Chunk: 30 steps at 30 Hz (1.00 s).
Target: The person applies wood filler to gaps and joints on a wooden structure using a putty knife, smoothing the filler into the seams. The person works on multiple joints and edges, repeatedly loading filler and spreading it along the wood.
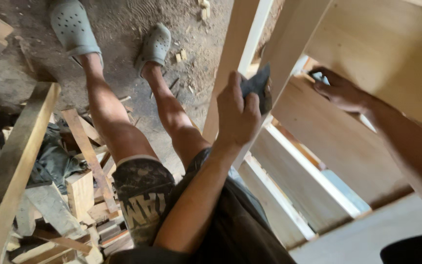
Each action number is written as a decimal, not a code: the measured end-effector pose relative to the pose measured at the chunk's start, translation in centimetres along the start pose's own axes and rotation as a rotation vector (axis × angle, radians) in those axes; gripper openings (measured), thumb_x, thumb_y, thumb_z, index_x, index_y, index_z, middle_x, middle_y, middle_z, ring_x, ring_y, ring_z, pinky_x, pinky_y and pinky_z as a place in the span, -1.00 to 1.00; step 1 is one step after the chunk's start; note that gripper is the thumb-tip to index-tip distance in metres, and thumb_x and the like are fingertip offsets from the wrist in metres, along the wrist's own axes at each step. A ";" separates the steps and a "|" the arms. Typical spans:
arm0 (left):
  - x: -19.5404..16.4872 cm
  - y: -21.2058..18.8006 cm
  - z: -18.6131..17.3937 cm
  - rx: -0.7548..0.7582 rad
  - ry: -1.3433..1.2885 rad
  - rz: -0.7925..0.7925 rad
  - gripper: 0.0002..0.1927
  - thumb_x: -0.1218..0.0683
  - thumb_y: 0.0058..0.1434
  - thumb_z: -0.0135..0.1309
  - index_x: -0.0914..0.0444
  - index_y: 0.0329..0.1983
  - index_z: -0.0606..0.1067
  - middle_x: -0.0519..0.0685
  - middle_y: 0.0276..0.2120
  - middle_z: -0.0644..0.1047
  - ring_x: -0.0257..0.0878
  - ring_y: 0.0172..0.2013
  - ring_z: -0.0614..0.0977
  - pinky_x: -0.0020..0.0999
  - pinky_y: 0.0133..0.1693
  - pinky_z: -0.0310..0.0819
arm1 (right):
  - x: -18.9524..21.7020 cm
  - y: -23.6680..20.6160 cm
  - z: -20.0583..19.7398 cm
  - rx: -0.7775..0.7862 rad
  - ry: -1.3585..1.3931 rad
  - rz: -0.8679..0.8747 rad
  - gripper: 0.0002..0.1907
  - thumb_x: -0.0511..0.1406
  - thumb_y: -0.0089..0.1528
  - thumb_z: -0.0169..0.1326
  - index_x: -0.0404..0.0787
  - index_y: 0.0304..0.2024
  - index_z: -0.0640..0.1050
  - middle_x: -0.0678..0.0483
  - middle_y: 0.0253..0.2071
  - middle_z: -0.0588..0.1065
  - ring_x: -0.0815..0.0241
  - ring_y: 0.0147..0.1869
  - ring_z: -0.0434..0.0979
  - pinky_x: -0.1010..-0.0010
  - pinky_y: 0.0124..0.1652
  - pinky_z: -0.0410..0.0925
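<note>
My left hand [237,113] grips a folded piece of dark grey sandpaper [258,86] and presses it against a pale upright wooden rail [230,54] of a furniture frame. My right hand [340,91] reaches in from the right, its fingers curled round the edge of a light wooden panel [338,142] inside the same frame. A bigger pale panel [391,49] stands above that hand. Something small and bluish shows by the fingertips; I cannot tell what it is.
My legs stretch over a dusty dirt floor [123,24], in grey perforated clogs [72,24] and dark shorts [145,195]. A rough plank [15,161], a dark cloth [54,156] and a heap of wood offcuts [84,205] lie at the left.
</note>
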State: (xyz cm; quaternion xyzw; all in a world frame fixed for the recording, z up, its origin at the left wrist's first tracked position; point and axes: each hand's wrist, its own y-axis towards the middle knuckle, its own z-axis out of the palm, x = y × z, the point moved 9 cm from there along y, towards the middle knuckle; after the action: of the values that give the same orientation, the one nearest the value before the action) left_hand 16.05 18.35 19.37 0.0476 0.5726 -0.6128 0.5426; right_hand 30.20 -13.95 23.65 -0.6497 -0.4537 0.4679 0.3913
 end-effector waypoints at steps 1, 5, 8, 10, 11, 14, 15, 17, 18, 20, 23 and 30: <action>-0.1 0.1 -0.1 -0.010 0.020 0.036 -0.88 0.21 0.14 -0.17 0.34 -0.26 0.27 0.26 -0.51 0.42 0.20 -0.47 0.52 0.02 -0.36 0.38 | 0.3 0.5 -0.3 -0.005 -0.037 -0.068 -0.39 -0.06 0.37 -0.09 0.01 0.46 0.24 -0.15 0.20 0.36 -0.12 0.20 0.36 0.12 0.11 0.27; 0.5 -0.3 0.2 0.012 0.014 0.053 -0.85 0.21 0.13 -0.17 0.35 -0.23 0.31 0.28 -0.48 0.42 0.23 -0.43 0.51 0.02 -0.33 0.38 | 0.4 0.7 -0.4 -0.017 -0.036 -0.134 -0.48 -0.10 0.35 -0.09 0.00 0.36 0.29 0.03 0.20 0.36 0.11 0.23 0.30 0.28 0.18 0.16; 1.6 -0.3 0.7 0.031 -0.017 0.010 -0.83 0.21 0.12 -0.16 0.35 -0.21 0.32 0.28 -0.47 0.44 0.23 -0.42 0.52 0.01 -0.32 0.40 | 1.2 0.2 -0.2 -0.037 -0.036 -0.138 -0.54 -0.13 0.36 -0.09 -0.01 0.30 0.36 0.04 0.16 0.41 0.12 0.24 0.31 0.28 0.21 0.18; 2.1 -0.2 0.9 0.037 -0.022 0.000 -0.83 0.20 0.12 -0.15 0.34 -0.22 0.32 0.27 -0.47 0.44 0.22 -0.42 0.52 0.00 -0.31 0.41 | 2.5 -0.2 0.0 -0.042 -0.045 -0.203 -0.56 -0.15 0.34 -0.07 -0.02 0.27 0.39 0.05 0.17 0.42 0.12 0.26 0.31 0.27 0.22 0.19; 2.3 -0.3 1.0 0.042 -0.024 -0.004 -0.83 0.20 0.12 -0.15 0.34 -0.22 0.32 0.27 -0.47 0.44 0.22 -0.43 0.52 0.00 -0.31 0.42 | 3.3 -0.3 0.2 -0.034 -0.037 -0.248 -0.56 -0.15 0.33 -0.06 -0.02 0.26 0.39 0.05 0.17 0.42 0.12 0.26 0.31 0.27 0.21 0.20; 2.5 -0.3 1.3 0.045 -0.019 -0.002 -0.84 0.20 0.12 -0.15 0.34 -0.23 0.31 0.26 -0.47 0.44 0.22 -0.42 0.52 0.01 -0.30 0.42 | 3.3 -0.4 0.3 -0.016 -0.010 -0.181 -0.54 -0.09 0.33 -0.04 0.05 0.28 0.39 0.08 0.17 0.43 0.13 0.22 0.36 0.25 0.16 0.25; 2.5 -0.3 1.3 0.044 -0.015 0.000 -0.84 0.20 0.12 -0.14 0.34 -0.23 0.31 0.26 -0.47 0.44 0.22 -0.41 0.52 0.01 -0.29 0.41 | 2.8 -0.3 0.4 -0.010 0.000 -0.124 -0.53 -0.06 0.33 -0.04 0.09 0.29 0.38 0.09 0.17 0.43 0.13 0.19 0.38 0.25 0.14 0.28; 2.7 -0.3 1.5 0.051 -0.019 -0.019 -0.84 0.20 0.11 -0.15 0.34 -0.23 0.31 0.25 -0.48 0.44 0.20 -0.43 0.52 0.00 -0.30 0.42 | 2.6 -0.2 0.3 -0.007 -0.019 -0.113 -0.52 -0.06 0.34 -0.05 0.13 0.31 0.38 0.10 0.18 0.43 0.10 0.12 0.38 0.23 0.08 0.31; 2.8 -0.3 1.5 0.055 -0.022 -0.028 -0.84 0.20 0.11 -0.15 0.34 -0.23 0.32 0.25 -0.49 0.44 0.19 -0.44 0.53 -0.01 -0.31 0.42 | 2.4 -0.1 0.3 -0.006 -0.029 -0.108 -0.52 -0.06 0.35 -0.06 0.14 0.32 0.38 0.10 0.19 0.43 0.09 0.09 0.38 0.22 0.05 0.32; 2.6 -0.3 1.7 0.058 -0.023 0.000 -0.84 0.20 0.12 -0.15 0.34 -0.23 0.31 0.24 -0.49 0.42 0.17 -0.44 0.52 -0.03 -0.30 0.43 | 2.1 0.0 0.1 -0.030 -0.079 -0.124 -0.53 -0.06 0.37 -0.06 0.14 0.34 0.35 0.16 0.27 0.34 0.20 0.16 0.33 0.27 0.08 0.28; 2.9 -0.4 2.1 0.080 -0.045 -0.028 -0.84 0.21 0.11 -0.14 0.34 -0.23 0.31 0.21 -0.52 0.41 0.12 -0.48 0.50 -0.07 -0.35 0.42 | 1.1 0.4 0.2 -0.020 -0.080 -0.086 -0.55 -0.08 0.39 -0.06 0.14 0.34 0.40 0.11 0.24 0.41 0.19 0.12 0.36 0.28 0.07 0.31; 2.9 -0.1 2.2 0.109 -0.052 -0.038 -0.86 0.20 0.13 -0.15 0.32 -0.23 0.29 0.17 -0.52 0.41 0.04 -0.50 0.50 -0.10 -0.35 0.43 | 3.7 0.1 0.5 -0.021 -0.144 -0.335 -0.60 -0.20 0.44 -0.12 0.01 0.32 0.44 0.07 0.36 0.38 0.15 0.37 0.34 0.28 0.28 0.24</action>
State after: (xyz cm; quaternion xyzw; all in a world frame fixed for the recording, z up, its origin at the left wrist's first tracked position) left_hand 16.06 14.90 18.24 0.0502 0.5249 -0.6542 0.5422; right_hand 30.25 -10.39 22.51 -0.5341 -0.5872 0.4366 0.4234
